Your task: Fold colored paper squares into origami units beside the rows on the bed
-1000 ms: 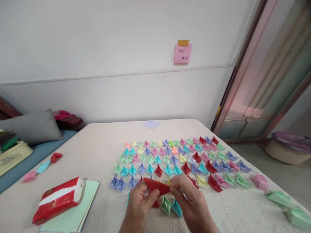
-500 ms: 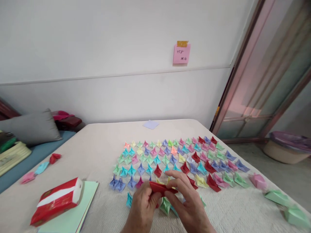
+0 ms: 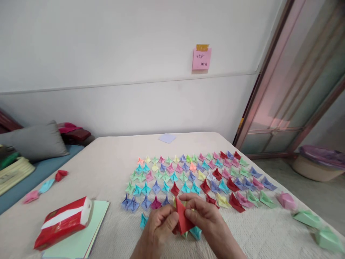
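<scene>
A folded piece of red paper (image 3: 183,218) stands upright between my two hands, low in the view at the centre. My left hand (image 3: 161,223) pinches its left side with thumb and fingers. On the right side, my right hand (image 3: 201,213) grips it near the upper edge, fingers bent. Beneath and behind the hands are small folded paper boats; a cyan one (image 3: 196,232) shows just under my right hand and another cyan one (image 3: 143,220) lies left of my left hand. Rows of coloured paper boats (image 3: 174,177) spread beyond.
A red tissue pack (image 3: 64,222) rests on green paper sheets (image 3: 78,233) at the left. Three folded papers lie at the far left edge. Pink and green folded pieces (image 3: 307,218) sit at the right edge. A lilac sheet (image 3: 167,138) lies near the wall.
The red paper has turned from lying nearly level to standing upright, with its broad face showing. My right hand's fingers have curled in closer around it.
</scene>
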### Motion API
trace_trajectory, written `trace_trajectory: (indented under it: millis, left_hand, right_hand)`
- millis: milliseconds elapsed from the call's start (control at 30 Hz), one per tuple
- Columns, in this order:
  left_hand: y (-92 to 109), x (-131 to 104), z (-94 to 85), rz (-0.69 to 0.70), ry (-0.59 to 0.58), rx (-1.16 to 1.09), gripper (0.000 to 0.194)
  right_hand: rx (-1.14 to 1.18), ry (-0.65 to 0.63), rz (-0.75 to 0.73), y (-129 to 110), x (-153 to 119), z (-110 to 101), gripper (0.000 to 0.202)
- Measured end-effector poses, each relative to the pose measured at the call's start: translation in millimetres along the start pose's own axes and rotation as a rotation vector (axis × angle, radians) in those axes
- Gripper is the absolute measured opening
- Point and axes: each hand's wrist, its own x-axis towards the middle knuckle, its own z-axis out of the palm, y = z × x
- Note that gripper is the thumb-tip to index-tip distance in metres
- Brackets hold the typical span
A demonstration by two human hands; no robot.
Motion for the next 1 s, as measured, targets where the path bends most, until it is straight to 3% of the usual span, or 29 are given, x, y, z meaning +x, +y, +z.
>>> trace_trajectory:
  millis: [200,300,500,733,1000]
  left_hand:
    - [-7,7,6.4,-0.092,0.007,-0.506,0.016]
    - [-10,11,10.8,-0.102,0.066,-0.644,0.027]
    - [-9,8,11.2,-0.203,0.070,-0.698,0.021]
    - [-25,7,8.1,-0.289,0.060,-0.806,0.012]
    - [-16,8,5.3,-0.342,0.062,-0.844,0.011]
  right_hand:
    - [0.464,-0.074,0.165,7,3,11,0.021]
    - [0.531,-0.091,0.193,9,3,18,0.021]
    - [0.508,-0.035,0.253,14,3,17,0.014]
    - [0.390,-0.065,0.270,7,7,0,0.021]
    - [0.504,-0.069,0.465,6,6,-7,0.022]
